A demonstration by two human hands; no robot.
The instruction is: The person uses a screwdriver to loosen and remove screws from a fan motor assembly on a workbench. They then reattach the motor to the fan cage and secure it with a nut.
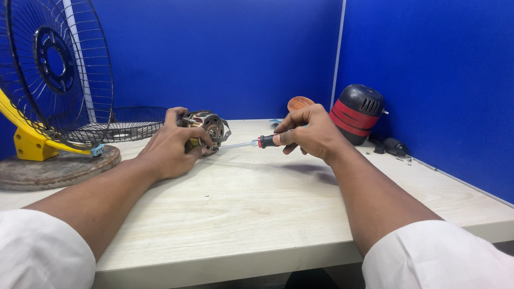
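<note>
The fan motor [204, 127], a small unit with copper windings showing between metal end plates, is clamped by the left hand [173, 146] against the pale wooden table [251, 206], apparently so that it is kept from turning or sliding under the tool. A screwdriver [251, 143] with a black and red handle is gripped in the closed right hand [311, 130], its shaft held nearly level and its tip brought to the side of the motor, where a screw is presumably seated, though the screw itself cannot be made out. The two hands are thus kept a short way apart, joined only by the tool. To the left, an upright wire fan guard [48, 52] is carried on a yellow stand [31, 143] fixed to a round base [50, 170], and a second guard [128, 124] is laid flat just behind the left hand. Behind the right hand, a small brown bowl [301, 103] is set near the blue partition [229, 37]; its contents are hidden. Beside it, a black and red motor cover [356, 113] is rested on its side, with small dark parts [393, 146] lying nearby.
</note>
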